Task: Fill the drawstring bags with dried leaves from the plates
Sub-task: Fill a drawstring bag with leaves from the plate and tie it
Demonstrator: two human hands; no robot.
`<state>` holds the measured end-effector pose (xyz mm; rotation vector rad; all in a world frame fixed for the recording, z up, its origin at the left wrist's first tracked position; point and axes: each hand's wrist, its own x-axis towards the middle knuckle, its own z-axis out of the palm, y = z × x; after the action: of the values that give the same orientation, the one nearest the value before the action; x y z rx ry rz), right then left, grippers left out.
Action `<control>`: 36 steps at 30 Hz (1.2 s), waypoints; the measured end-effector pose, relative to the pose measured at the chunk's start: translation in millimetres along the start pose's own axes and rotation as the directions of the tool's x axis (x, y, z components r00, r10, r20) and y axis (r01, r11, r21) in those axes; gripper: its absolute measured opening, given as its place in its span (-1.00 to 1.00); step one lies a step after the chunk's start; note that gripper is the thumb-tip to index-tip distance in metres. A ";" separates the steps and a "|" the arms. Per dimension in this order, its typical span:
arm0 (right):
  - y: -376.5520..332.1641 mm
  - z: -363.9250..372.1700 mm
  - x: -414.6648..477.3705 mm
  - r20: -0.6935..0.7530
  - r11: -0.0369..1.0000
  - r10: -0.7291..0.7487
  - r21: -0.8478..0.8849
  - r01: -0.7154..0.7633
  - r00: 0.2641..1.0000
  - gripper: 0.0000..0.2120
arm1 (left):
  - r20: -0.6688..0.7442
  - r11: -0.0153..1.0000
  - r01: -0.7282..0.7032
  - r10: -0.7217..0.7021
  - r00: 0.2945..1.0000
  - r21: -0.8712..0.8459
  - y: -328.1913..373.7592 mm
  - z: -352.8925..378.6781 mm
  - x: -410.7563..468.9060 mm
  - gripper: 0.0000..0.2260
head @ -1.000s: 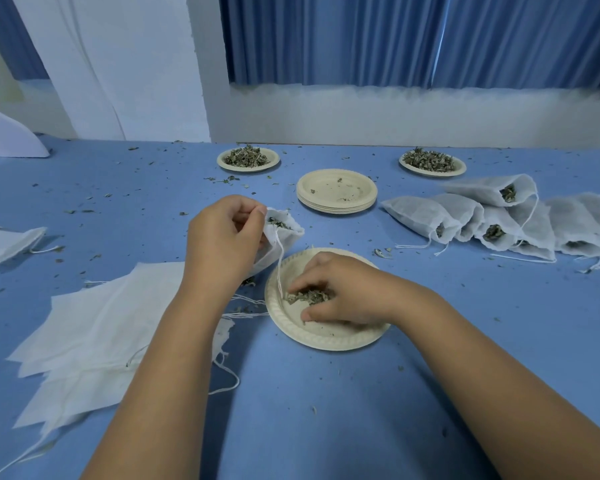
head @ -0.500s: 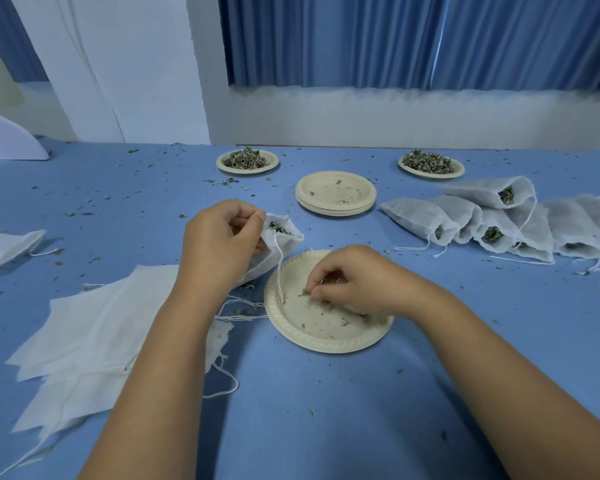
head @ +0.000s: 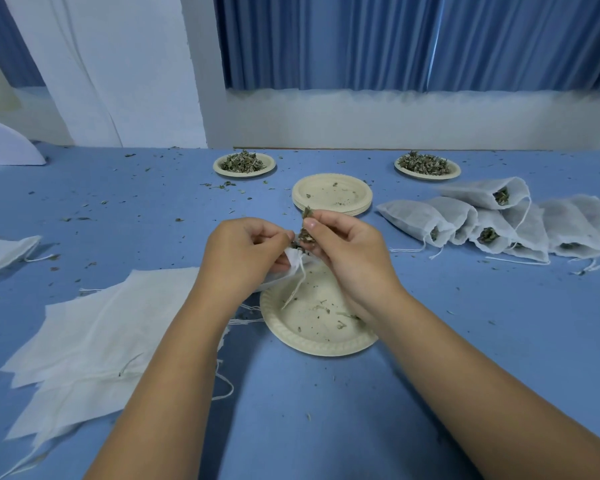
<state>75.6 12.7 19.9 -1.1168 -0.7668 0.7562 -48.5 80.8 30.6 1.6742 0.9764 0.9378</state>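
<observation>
My left hand (head: 244, 251) grips a white drawstring bag (head: 293, 263) by its mouth, just above the near paper plate (head: 317, 318). My right hand (head: 343, 249) pinches a clump of dried leaves (head: 305, 230) right at the bag's opening. Only crumbs lie on the near plate, and the bag's string hangs down over it. Two plates heaped with leaves stand at the back, one at back left (head: 244, 164) and one at back right (head: 427, 166).
A pile of flat empty bags (head: 94, 341) lies at the left, one more bag (head: 4, 252) at the far left edge. A row of filled bags (head: 499, 223) lies at the right. A stack of empty plates (head: 332, 194) stands behind my hands. Leaf crumbs dot the blue table.
My right hand has lifted a pinch of leaves off the near plate and brought it up to the bag's mouth. The left hand has kept hold of the bag.
</observation>
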 end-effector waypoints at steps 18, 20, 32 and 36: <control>2.0 -8.0 -0.6 0.189 0.735 -0.161 -0.632 0.245 0.969 -0.72 | -0.084 0.967 -0.159 0.179 0.980 0.201 -0.1 10.2 -5.0 -0.87; 0.3 -9.3 -0.3 0.212 0.713 -0.117 -0.662 0.230 0.970 -0.78 | -0.054 0.956 -0.182 0.200 0.978 0.232 -0.5 11.0 -5.8 -0.88; -15.0 -11.7 0.6 0.228 0.853 -0.100 -0.482 0.202 0.968 -0.81 | -0.063 0.993 -0.037 0.030 0.998 -0.112 -2.8 5.6 -1.3 -0.85; -14.1 -12.9 1.6 0.196 0.851 -0.074 -0.498 0.165 0.978 -0.88 | -0.050 0.989 -0.034 0.027 0.998 -0.143 -3.4 4.0 1.2 -0.86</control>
<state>89.1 4.1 30.4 -1.4772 -1.2219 0.5547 -45.0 81.4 26.5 1.5554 0.8949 1.0483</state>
